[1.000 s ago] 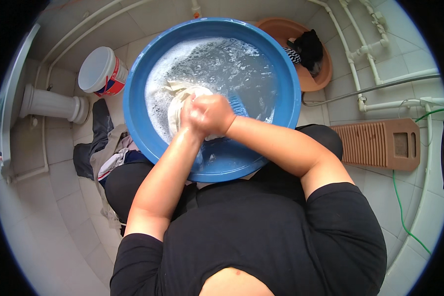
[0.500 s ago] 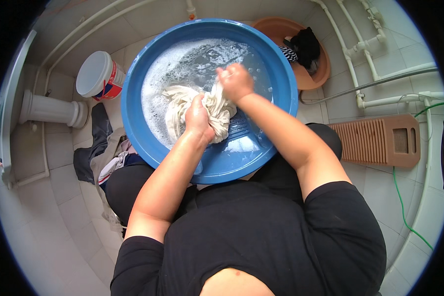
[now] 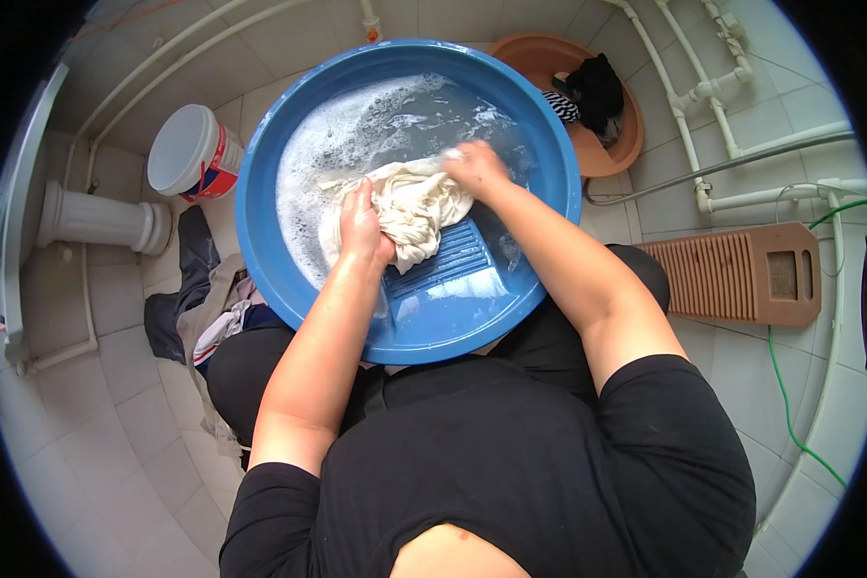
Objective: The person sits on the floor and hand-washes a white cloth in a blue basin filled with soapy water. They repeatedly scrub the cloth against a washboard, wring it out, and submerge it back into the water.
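A wet, crumpled off-white cloth (image 3: 416,214) lies bunched above the suds in a big round blue basin (image 3: 260,241). My left hand (image 3: 362,229) grips its left side, thumb and fingers closed on the folds. With closed fingers, my right hand (image 3: 478,170) holds the cloth's upper right end, pulled out toward the right. Just below the cloth, the ribbed washboard (image 3: 445,262) moulded into the basin shows, wet and shiny. Foam (image 3: 308,154) covers the water's left side. What kind of garment the cloth is, I cannot make out.
Behind the basin to the right, an orange-brown tub (image 3: 636,144) holds dark and striped clothes. A brown washboard (image 3: 713,275) lies at the right, near white pipes (image 3: 679,106) and a hose. To the left stand a white bucket (image 3: 185,149) and a clothes pile (image 3: 202,299).
My right hand has moved slightly right and down, drawing the cloth's end out. The bunch has shifted up and spread, uncovering more of the basin's ribs.
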`<state>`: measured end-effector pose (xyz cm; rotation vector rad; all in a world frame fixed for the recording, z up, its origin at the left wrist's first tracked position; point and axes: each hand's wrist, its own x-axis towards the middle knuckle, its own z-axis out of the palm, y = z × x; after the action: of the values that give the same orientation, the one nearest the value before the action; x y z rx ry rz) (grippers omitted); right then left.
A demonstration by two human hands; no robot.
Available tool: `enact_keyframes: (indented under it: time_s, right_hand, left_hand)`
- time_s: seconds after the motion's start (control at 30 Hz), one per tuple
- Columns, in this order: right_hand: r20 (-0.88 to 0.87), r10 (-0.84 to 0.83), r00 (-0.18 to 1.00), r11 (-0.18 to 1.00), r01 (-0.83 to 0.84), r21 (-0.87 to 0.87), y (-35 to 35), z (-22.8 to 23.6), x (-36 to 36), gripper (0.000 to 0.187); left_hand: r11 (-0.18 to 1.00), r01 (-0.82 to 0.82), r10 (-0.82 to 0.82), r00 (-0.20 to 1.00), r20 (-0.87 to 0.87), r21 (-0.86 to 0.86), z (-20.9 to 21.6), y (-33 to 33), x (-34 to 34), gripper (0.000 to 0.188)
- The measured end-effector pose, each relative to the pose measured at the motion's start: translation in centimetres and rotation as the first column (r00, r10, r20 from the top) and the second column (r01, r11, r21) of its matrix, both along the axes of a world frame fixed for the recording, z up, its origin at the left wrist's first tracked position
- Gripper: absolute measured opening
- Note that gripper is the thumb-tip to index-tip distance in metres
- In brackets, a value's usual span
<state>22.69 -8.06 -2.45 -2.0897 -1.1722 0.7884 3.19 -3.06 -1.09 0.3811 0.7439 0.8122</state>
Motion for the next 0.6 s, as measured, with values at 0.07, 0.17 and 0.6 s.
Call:
enact_keyframes:
  time_s: [0.07, 0.17, 0.6]
  right_hand:
    - [-0.141, 0.047, 0.989, 0.934, 0.007, 0.357, 1.0, 0.2, -3.2, 0.039]
    - [0.001, 0.226, 0.974, 0.813, -0.189, 0.55, -0.5, 6.9, -10.5, 0.023]
    - [0.354, 0.08, 0.932, 0.783, -0.279, 0.556, -1.8, 6.7, -11.5, 0.018]
  left_hand:
    - [0.991, 0.095, -0.083, 0.988, 0.131, -0.094, 1.3, 0.2, 0.4, 0.045]
    - [0.985, 0.118, -0.108, 0.991, 0.083, -0.129, 4.3, -0.2, -0.8, 0.048]
    - [0.921, 0.296, -0.256, 0.95, 0.179, -0.253, 1.0, -1.4, -1.0, 0.033]
